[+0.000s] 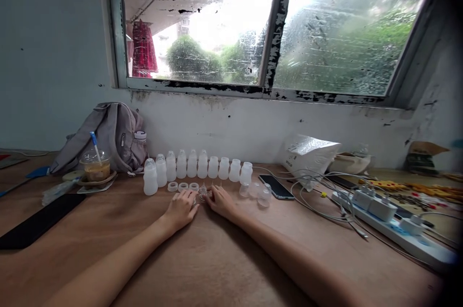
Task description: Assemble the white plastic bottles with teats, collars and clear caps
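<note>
A curved row of frosted baby bottles [182, 167] stands on the brown table. Those on the left have tops on; several on the right are open-mouthed. In front of them lie three white bottle rings [183, 186]. My left hand [183, 208] rests palm down just nearer than the rings, fingers bent loosely, fingertips partly hidden. Beside it, my right hand [220, 201] has its fingers drawn together at a clear bottle nipple [203, 190] and small clear pieces at the table's middle. Whether the fingertips grip or only touch it is hard to see. Clear caps [264, 196] lie to the right.
A phone [277, 186], tangled white cables [318, 201] and a power strip [394, 222] occupy the right side, with a white plastic bag [309, 155] behind. At left are a backpack [112, 136], an iced drink [97, 167] and a black flat strip [39, 222].
</note>
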The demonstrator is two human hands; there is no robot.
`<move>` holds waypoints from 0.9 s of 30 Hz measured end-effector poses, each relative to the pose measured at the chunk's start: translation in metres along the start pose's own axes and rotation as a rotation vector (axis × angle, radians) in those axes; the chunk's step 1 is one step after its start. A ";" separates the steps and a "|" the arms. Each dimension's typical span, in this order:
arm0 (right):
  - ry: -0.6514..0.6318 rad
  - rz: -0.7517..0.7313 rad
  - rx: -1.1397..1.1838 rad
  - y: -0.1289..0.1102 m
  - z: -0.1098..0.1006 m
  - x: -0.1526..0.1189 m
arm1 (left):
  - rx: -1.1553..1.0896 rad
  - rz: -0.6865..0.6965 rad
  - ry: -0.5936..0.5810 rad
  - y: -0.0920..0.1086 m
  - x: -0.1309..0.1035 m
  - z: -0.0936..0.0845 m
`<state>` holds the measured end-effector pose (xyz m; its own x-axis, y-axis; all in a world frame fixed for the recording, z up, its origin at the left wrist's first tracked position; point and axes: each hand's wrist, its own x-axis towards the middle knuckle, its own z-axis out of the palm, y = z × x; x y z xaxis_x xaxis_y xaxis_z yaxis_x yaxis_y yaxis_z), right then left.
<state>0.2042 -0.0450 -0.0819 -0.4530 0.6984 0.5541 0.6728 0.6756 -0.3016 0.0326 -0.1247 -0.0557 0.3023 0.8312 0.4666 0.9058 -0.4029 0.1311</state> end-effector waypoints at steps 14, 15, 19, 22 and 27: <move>-0.106 -0.331 0.033 -0.022 -0.020 -0.007 | -0.285 -0.056 0.186 -0.018 0.009 0.002; -0.118 -0.344 0.033 -0.022 -0.020 -0.007 | -0.295 -0.039 0.189 -0.017 0.009 0.002; -0.061 -0.267 -0.001 -0.018 -0.017 -0.005 | -0.218 0.016 0.122 -0.017 0.007 0.005; -0.010 -0.208 -0.022 -0.014 -0.012 -0.005 | -0.133 0.061 0.022 -0.018 0.004 0.008; -0.034 -0.198 -0.042 -0.013 -0.010 -0.006 | -0.092 0.128 -0.043 -0.017 0.003 0.007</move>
<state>0.2042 -0.0600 -0.0735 -0.5976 0.5611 0.5728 0.5924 0.7903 -0.1561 0.0199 -0.1123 -0.0622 0.4276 0.7856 0.4472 0.8286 -0.5383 0.1534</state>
